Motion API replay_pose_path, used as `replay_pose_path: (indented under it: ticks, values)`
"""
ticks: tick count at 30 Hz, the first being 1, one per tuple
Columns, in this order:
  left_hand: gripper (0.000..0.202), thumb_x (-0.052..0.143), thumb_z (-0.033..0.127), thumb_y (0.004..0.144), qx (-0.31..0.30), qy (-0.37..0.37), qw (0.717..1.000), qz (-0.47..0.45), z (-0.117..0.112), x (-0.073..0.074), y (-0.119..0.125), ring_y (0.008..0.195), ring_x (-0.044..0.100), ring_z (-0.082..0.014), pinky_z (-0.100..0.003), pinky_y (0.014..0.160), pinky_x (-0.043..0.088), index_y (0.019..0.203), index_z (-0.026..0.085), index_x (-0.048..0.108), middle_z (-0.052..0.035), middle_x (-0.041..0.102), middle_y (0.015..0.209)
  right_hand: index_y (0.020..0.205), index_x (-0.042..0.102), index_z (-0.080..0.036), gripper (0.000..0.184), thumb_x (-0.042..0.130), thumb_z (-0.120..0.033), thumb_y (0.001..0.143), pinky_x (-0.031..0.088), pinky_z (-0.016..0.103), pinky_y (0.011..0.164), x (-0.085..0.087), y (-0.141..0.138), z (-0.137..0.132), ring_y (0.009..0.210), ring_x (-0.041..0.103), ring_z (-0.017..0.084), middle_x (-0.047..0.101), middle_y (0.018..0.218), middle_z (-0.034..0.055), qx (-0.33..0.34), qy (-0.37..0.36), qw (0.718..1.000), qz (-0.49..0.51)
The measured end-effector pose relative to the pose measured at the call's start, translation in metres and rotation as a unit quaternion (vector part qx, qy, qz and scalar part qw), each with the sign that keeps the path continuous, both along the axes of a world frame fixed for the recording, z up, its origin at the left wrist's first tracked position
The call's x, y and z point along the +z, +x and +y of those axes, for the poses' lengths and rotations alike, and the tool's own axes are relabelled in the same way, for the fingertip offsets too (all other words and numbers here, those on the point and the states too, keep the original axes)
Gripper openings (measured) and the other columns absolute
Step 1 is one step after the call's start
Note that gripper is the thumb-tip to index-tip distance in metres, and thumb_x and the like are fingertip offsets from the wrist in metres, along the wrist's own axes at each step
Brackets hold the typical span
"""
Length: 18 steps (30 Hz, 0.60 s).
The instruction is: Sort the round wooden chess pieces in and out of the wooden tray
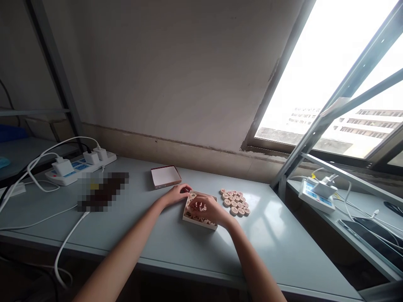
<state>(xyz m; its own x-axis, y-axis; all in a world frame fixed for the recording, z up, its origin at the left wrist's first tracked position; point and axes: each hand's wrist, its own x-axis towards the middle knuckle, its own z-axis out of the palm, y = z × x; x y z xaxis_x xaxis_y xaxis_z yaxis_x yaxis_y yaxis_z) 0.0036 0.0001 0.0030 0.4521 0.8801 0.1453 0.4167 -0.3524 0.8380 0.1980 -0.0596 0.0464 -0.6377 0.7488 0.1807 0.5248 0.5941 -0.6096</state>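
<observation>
A shallow open box (199, 225) holds round wooden Chinese chess pieces (204, 220) marked with characters. At its far left corner, my left hand (178, 194) has its fingers curled against the wall, holding the box. My right hand (212, 209) is over the box, fingers bent down among the pieces. Its fingertips are partly hidden, so what they pinch does not show. Just right of the box, more Chinese chess pieces (234, 200) lie flat on the table in close rows, red characters at the back.
The box lid (166, 176) lies inside up behind my left hand. On the left are a power strip (80, 167), white cables (67, 237) and a blurred-out dark object (105, 193). A metal frame post (281, 178) stands at the table's right back corner.
</observation>
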Motion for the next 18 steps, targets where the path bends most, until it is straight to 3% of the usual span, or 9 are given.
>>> replay_pose_path:
  ticks: [7, 13, 18]
  values:
    - [0.032, 0.052, 0.037, 0.074, 0.004, -0.005, 1.000, 0.001, 0.001, -0.001, -0.001, 0.098, 0.054, -0.0215, -0.030, 0.087, 0.041, 0.099, 0.018, 0.059, -0.0062, 0.061, 0.106, 0.089, 0.066, -0.024, 0.026, 0.051, -0.043, 0.080, 0.047, 0.025, 0.064, 0.021, 0.050, 0.008, 0.073, 0.057, 0.013, 0.063, 0.087, 0.0030, -0.119, -0.012, 0.993, -0.018]
    - [0.031, 0.052, 0.035, 0.073, -0.002, -0.019, 1.000, -0.008, 0.001, -0.002, -0.001, 0.098, 0.054, -0.0213, -0.030, 0.085, 0.042, 0.099, 0.019, 0.057, -0.0065, 0.060, 0.106, 0.086, 0.065, -0.021, 0.021, 0.054, -0.036, 0.075, 0.041, 0.020, 0.046, 0.008, 0.083, 0.014, 0.060, 0.054, 0.011, 0.061, 0.076, 0.0032, -0.177, -0.117, 0.973, -0.087]
    - [0.030, 0.052, 0.034, 0.074, -0.004, -0.018, 1.000, -0.010, 0.002, -0.003, -0.001, 0.098, 0.054, -0.0210, -0.030, 0.086, 0.042, 0.099, 0.019, 0.057, -0.0062, 0.060, 0.105, 0.087, 0.064, -0.023, 0.019, 0.056, -0.022, 0.071, 0.042, 0.021, 0.055, 0.000, 0.089, 0.015, 0.070, 0.055, 0.012, 0.061, 0.082, 0.0027, -0.153, -0.088, 0.976, -0.130]
